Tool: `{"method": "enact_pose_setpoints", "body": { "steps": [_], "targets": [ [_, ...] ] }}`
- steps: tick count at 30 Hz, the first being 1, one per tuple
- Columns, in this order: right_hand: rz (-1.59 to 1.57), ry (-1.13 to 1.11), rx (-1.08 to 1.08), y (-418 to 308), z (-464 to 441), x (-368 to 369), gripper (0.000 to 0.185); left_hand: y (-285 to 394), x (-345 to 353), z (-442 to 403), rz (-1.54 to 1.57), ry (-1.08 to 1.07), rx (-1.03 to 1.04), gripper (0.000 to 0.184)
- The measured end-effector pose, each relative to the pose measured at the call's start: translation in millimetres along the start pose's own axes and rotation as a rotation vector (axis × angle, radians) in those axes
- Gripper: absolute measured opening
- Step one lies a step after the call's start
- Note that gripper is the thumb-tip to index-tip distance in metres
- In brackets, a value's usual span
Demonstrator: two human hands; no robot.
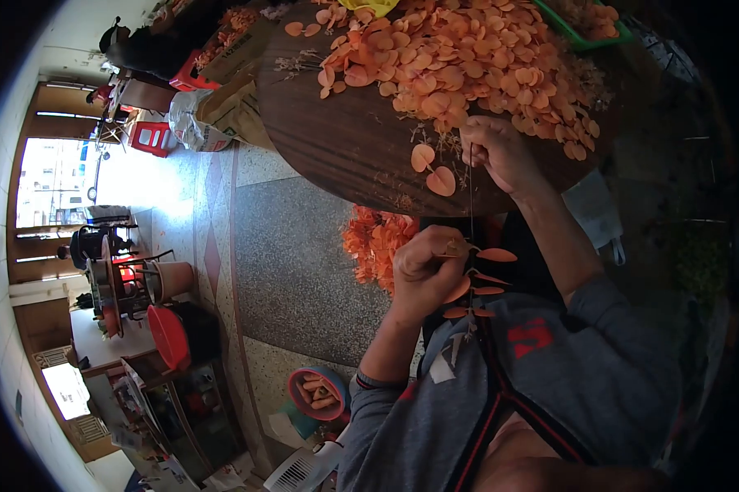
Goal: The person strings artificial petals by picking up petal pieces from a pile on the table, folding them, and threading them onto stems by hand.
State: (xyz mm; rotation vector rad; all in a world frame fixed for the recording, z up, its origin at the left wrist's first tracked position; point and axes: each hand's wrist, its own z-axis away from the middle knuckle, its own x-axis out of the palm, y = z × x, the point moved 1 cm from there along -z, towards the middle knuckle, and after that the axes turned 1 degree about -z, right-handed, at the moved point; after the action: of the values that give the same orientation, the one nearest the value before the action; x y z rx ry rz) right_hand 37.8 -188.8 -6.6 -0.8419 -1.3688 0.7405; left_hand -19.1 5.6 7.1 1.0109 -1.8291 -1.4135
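The room has a speckled grey floor (304,254), and a red stool (151,139) stands far off to the left of both hands. A round brown table (336,160) lies under and past the right fingers.

The right hand (498,152) has its fingers closed tight in a pinch on a thin dark string (471,195). The string runs from there back to the left hand (428,266), whose fingers are curled in. The left fingers seem to hold the string and a leafy twig, but the hand hides the spot, so I can't be sure. The twig's flat orange leaves (496,255) poke out just beside and below those fingers.

Past the right fingers is a big pile of round orange leaves (459,66). Two loose leaves (441,181) lie near them, on the left. A frilly orange bunch (373,246) sits just left of the left hand.
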Motion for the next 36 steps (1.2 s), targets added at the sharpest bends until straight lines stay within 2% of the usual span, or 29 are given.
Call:
{"method": "enact_pose_setpoints", "body": {
  "steps": [7,10,11,14,16,18,21,22,24,26,27,28,30,32,34,36],
  "targets": [
    [0.116,0.021,0.040,19,-4,7,0.022,-4,-8,16,0.035,0.045,-0.008,0.015],
    [0.121,-0.004,0.092,23,-7,17,0.020,-4,-20,22,0.061,0.106,-0.023,0.014],
    [0.227,-0.083,0.091,26,-9,14,0.022,-3,-26,26,0.072,0.131,-0.036,0.013],
    [0.311,-0.262,0.176,14,-17,27,0.019,-5,-68,49,0.133,0.300,-0.182,0.013],
    [0.459,-0.240,0.092,-2,-31,34,0.018,-9,-103,61,0.105,0.558,-0.167,0.012],
    [0.611,-0.205,-0.014,-10,-54,36,0.016,-22,-135,74,0.188,0.836,-0.367,0.008],
    [0.831,-0.169,-0.191,-10,-110,32,0.012,-80,-177,96,0.143,0.844,-0.571,0.005],
    [0.895,-0.175,-0.239,-5,-132,33,0.011,-109,-189,103,0.014,0.798,-0.603,0.008],
    [1.058,-0.194,-0.319,-2,-166,41,0.012,-183,-205,115,-0.246,0.698,-0.666,0.018],
    [1.258,-0.224,-0.378,-1,-197,56,0.014,-254,-219,119,-0.308,0.535,-0.736,0.035],
    [1.311,-0.212,-0.361,6,-217,59,0.014,-269,-210,113,-0.364,0.581,-0.699,0.040],
    [1.374,-0.199,-0.367,6,-226,69,0.014,-280,-201,105,-0.419,0.625,-0.658,0.045],
    [1.499,-0.165,-0.383,3,-245,91,0.013,-274,-188,92,-0.795,0.502,-0.662,0.051],
    [1.559,-0.185,-0.353,13,-268,101,0.014,-289,-181,98,-0.653,0.508,-0.591,0.056],
    [1.633,-0.215,-0.313,27,-290,111,0.014,-275,-163,104,-0.675,0.494,-0.550,0.057],
    [1.754,-0.206,-0.361,55,-317,109,0.015,-267,-151,119,-0.685,0.548,-0.658,0.056]
  ]
}}
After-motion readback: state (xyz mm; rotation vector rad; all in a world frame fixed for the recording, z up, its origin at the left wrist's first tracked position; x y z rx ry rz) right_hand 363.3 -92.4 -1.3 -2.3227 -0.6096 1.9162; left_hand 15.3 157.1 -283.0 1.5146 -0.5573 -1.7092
